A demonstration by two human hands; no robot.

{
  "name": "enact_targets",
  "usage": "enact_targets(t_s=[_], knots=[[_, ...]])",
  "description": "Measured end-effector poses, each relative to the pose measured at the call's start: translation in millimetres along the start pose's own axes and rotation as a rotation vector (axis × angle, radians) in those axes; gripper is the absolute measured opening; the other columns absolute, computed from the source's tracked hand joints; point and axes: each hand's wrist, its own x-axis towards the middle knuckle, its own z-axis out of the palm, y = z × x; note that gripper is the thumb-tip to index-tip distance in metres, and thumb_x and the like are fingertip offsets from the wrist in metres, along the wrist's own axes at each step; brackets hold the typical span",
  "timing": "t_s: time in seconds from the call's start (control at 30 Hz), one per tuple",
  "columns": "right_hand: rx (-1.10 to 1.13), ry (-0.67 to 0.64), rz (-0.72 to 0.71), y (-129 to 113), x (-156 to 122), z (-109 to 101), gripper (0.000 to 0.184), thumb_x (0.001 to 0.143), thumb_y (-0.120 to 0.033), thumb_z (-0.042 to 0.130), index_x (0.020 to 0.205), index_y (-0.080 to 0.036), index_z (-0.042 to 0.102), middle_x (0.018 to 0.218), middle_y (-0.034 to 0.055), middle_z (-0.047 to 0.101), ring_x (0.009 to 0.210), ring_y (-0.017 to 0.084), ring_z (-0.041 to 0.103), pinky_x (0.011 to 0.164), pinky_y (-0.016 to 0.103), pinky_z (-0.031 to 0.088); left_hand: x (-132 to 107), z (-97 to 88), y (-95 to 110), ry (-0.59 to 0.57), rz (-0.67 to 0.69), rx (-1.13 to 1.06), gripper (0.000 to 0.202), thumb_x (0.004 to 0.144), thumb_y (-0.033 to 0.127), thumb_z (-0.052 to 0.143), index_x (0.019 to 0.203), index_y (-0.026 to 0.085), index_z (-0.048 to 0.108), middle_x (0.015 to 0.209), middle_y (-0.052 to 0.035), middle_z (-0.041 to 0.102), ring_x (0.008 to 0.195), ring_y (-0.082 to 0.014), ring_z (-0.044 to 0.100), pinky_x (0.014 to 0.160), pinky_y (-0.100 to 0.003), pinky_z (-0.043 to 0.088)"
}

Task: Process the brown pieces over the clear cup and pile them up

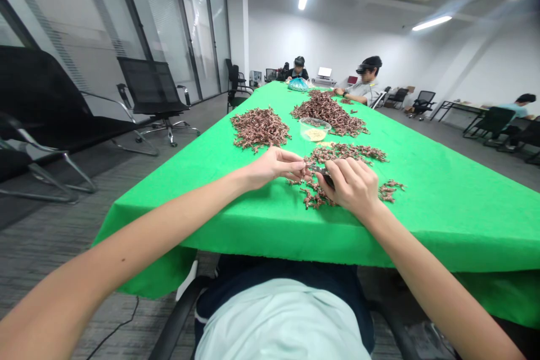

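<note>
My left hand (278,166) pinches a small brown piece between thumb and fingertips, mostly hidden by the fingers. Wrapped in my right hand (353,183) is a pair of pliers (328,179) with a dark handle, its metal jaws pointing left at the left fingertips. Whether the jaws touch the piece, I cannot tell. Loose brown pieces (313,200), knobbly and figure-like, lie on the green cloth under and around both hands. Just beyond the hands, more of these pieces (352,152) are spread out.
A large heap of brown pieces (261,129) lies left, another heap (327,111) behind. Between them stands a clear plastic tub (315,130) with pale bits inside. A blue bag (298,84) sits at the far end. Two people work along the green-covered table (447,202); chairs stand left.
</note>
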Motion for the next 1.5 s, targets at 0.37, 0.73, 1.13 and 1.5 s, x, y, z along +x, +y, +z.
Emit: enact_targets(t_s=[0.37, 0.73, 1.13, 1.5], knots=[[0.008, -0.013, 0.014, -0.9, -2.3, 0.8, 0.024, 0.099, -0.039, 0.052, 0.093, -0.019, 0.062, 0.077, 0.0070, 0.064, 0.071, 0.019, 0.053, 0.064, 0.035, 0.031, 0.1, -0.6, -4.1, -0.004, -0.027, -0.002, 0.034, 0.077, 0.039, 0.083, 0.096, 0.011, 0.079, 0.099, -0.0156, 0.077, 0.085, -0.0202, 0.075, 0.078, -0.031, 0.058], [0.924, -0.530, 0.625, -3.2, 23.5, -17.5, 0.053, 0.096, -0.057, 0.050, 0.062, -0.018, 0.061, 0.049, -0.0004, 0.051, 0.045, 0.011, 0.040, 0.051, 0.029, 0.030, -1.0, -6.3, -1.7, -0.013, 0.147, 0.213, 0.037, 0.076, 0.036, 0.084, 0.105, 0.014, 0.080, 0.098, -0.0128, 0.079, 0.090, -0.0220, 0.075, 0.089, -0.035, 0.060], [0.478, -0.136, 0.435, -1.7, 20.1, -17.0, 0.035, 0.094, -0.046, 0.056, 0.081, -0.016, 0.068, 0.070, 0.0049, 0.067, 0.061, 0.015, 0.055, 0.061, 0.029, 0.038, 0.9, -2.4, 1.0, 0.066, 0.090, 0.066, 0.042, 0.074, 0.045, 0.085, 0.099, 0.012, 0.079, 0.098, -0.0142, 0.079, 0.084, -0.0205, 0.076, 0.082, -0.034, 0.062], [0.005, 0.058, 0.013, -2.0, 8.8, -7.8, 0.021, 0.096, -0.037, 0.059, 0.091, -0.017, 0.062, 0.073, 0.0041, 0.063, 0.070, 0.018, 0.052, 0.066, 0.031, 0.036, -2.4, 0.6, 3.0, 0.036, 0.012, 0.002, 0.037, 0.079, 0.045, 0.081, 0.093, 0.011, 0.077, 0.098, -0.0142, 0.078, 0.085, -0.0192, 0.076, 0.080, -0.029, 0.059]])
